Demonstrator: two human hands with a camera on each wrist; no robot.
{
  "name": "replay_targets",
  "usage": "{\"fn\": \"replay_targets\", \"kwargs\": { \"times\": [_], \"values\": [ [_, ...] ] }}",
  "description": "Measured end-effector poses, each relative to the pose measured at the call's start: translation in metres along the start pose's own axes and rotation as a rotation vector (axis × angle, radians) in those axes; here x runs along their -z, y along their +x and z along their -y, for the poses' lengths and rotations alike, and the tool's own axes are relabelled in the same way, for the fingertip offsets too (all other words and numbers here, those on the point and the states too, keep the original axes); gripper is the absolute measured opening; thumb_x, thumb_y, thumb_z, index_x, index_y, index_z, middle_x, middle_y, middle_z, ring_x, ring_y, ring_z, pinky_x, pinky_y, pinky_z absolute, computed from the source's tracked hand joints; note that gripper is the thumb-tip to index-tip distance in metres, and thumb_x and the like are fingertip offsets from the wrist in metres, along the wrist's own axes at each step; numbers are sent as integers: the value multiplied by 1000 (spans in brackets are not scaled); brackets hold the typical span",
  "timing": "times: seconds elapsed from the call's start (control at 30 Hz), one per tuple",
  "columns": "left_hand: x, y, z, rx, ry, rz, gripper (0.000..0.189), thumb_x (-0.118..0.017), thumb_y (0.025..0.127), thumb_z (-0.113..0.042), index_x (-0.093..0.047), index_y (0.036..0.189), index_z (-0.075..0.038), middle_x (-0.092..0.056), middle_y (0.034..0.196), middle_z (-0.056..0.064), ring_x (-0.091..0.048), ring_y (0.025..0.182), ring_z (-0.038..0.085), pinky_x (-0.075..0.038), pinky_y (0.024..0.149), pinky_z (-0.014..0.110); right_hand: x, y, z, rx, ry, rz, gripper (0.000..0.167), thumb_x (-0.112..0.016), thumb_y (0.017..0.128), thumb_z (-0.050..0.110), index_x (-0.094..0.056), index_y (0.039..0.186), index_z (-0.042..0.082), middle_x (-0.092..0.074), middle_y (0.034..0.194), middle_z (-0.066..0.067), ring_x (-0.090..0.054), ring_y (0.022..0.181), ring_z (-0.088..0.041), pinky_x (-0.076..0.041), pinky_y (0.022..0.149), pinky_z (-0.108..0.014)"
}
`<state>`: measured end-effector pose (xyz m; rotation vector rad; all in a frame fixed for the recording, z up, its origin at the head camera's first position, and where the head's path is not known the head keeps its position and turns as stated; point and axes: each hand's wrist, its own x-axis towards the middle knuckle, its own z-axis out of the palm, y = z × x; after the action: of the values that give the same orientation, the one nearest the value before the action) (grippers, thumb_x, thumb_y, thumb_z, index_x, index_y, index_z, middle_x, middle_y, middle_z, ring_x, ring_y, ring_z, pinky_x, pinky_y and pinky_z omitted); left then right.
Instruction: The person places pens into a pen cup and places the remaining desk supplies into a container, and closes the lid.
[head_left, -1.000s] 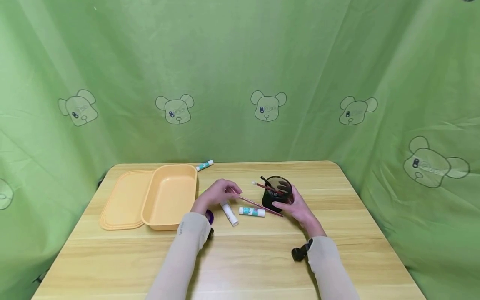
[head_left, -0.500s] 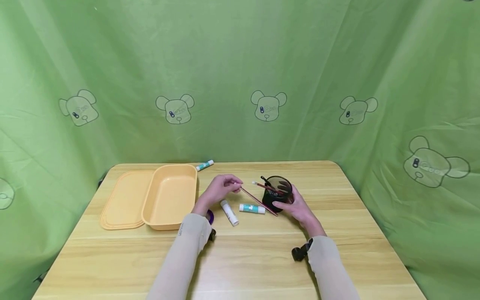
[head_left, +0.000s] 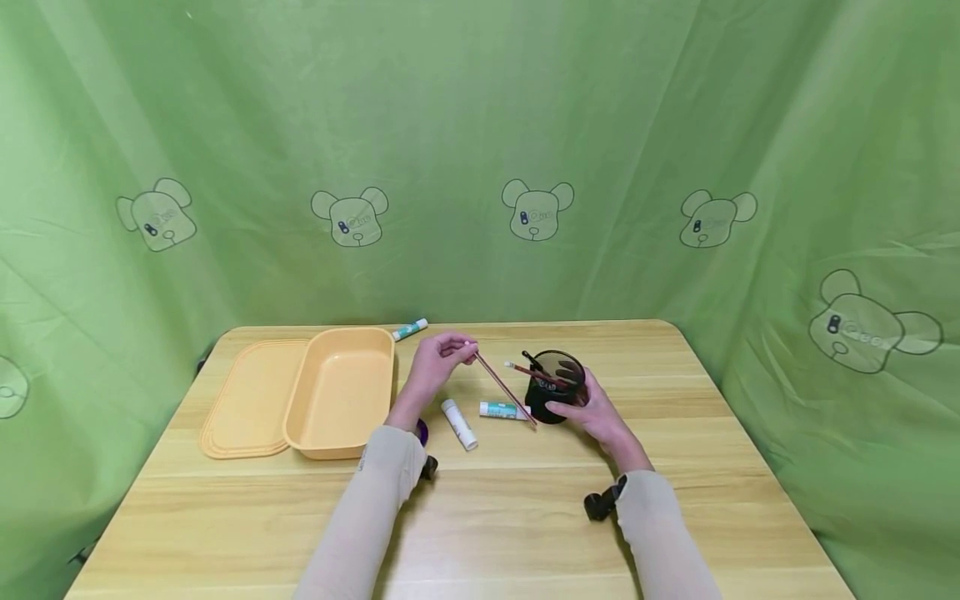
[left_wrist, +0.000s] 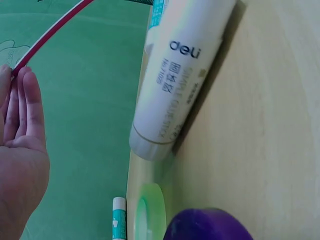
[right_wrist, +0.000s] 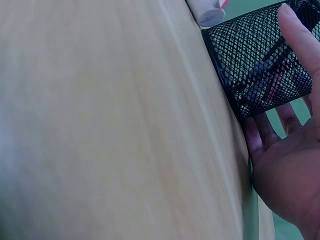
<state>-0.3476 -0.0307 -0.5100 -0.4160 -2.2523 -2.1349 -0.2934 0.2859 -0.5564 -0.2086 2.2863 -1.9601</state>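
My left hand (head_left: 435,365) pinches a thin red pencil (head_left: 504,387) by its upper end. The pencil slants down to the right, its lower end in front of a teal-and-white glue stick (head_left: 498,410). In the left wrist view the fingertips meet on the pencil (left_wrist: 50,35). My right hand (head_left: 600,412) grips a black mesh pen holder (head_left: 542,404), thumb in front and fingers behind. The holder stands on the table with a red pencil (head_left: 525,370) and a black pen (head_left: 530,360) leaning out. A white glue stick (head_left: 459,425) lies below my left hand.
An orange box (head_left: 341,400) stands at the left, beside its flat lid (head_left: 243,408). Another glue stick (head_left: 409,329) lies at the table's back edge. Near my left wrist are a purple round object (left_wrist: 207,227) and a light green tape roll (left_wrist: 150,215).
My left hand has risen and moved slightly away with the pencil, which now slants more steeply. Its lower end has shifted left. The right hand and pen holder have stayed almost still.
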Motion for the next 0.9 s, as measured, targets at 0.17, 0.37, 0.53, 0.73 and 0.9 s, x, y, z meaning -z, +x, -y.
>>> {"fn": "replay_targets", "kwargs": {
  "times": [0.17,0.37,0.53,0.73,0.9],
  "values": [
    [0,1,-8,-29,-62,-42,26,-76,95,-17,-73,114,0,-77,99,10,-74,87,19,-62,85,28,0,0,0,1,-2,-1,89,-80,90,6,-27,161,13,-41,161,-20,-36,151,-36,-39,103,-6],
    [3,5,-17,-90,-94,-95,27,-76,95,-18,-74,114,0,-77,99,10,-73,86,14,-62,85,28,0,0,0,-10,-11,-5,90,-81,89,7,-27,161,14,-41,161,-19,-36,151,-35,-39,103,-7],
    [6,9,-23,-117,-133,-144,25,-76,95,-15,-74,114,0,-77,103,16,-73,86,12,-62,86,28,0,-1,0,-10,-16,-6,90,-81,90,8,-27,161,15,-42,161,-19,-36,151,-35,-39,102,-6],
    [9,12,-37,-159,-177,-215,23,-75,95,-14,-74,115,-2,-73,110,27,-73,87,14,-62,87,29,0,0,-1,15,-14,0,88,-79,90,5,-28,161,13,-42,160,-21,-38,149,-35,-41,103,-8],
    [10,16,-49,-219,-193,-273,24,-75,95,-13,-74,115,-2,-76,102,16,-74,87,16,-62,88,32,0,0,-1,21,-12,-3,87,-79,90,4,-30,161,13,-43,160,-20,-42,147,-31,-42,103,-8]
  ]
}}
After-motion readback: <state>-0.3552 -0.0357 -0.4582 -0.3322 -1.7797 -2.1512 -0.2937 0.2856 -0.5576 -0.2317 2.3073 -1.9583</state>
